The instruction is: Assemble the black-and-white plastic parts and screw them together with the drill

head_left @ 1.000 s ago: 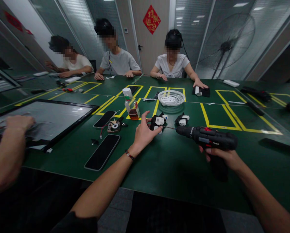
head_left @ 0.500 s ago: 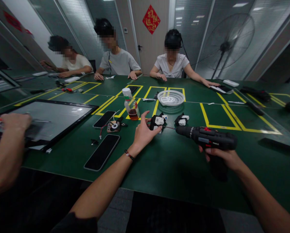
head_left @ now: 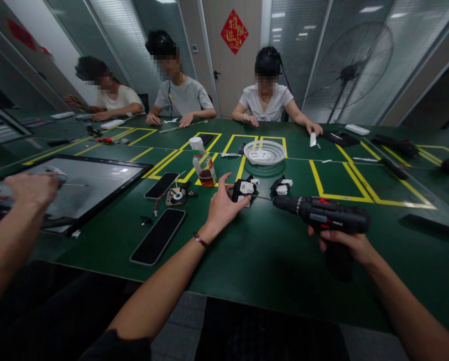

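My left hand (head_left: 223,204) steadies a small black-and-white part (head_left: 246,188) on the green table, thumb in front of it and fingers behind. My right hand (head_left: 342,239) is wrapped round the grip of a black-and-red cordless drill (head_left: 322,213), held level and pointing left. Its long thin bit reaches the right side of that part; exactly where the tip sits I cannot make out. A second, similar black-and-white part (head_left: 282,186) lies just beyond the drill's chuck. Left of my left hand are a small round device with wires (head_left: 176,196) and a phone (head_left: 159,236).
Behind my hands stand a bottle of brown liquid (head_left: 206,168) and a white plastic basket (head_left: 265,152). A large framed panel (head_left: 96,175) lies at left, where a neighbour's hand (head_left: 32,188) works with a tool. Yellow tape marks the table; several people sit opposite.
My hands, the part and the drill stay nearly in place; the drill has shifted very slightly right. The neighbour's hand moved a little right. Across the table, a person lifted a white piece.
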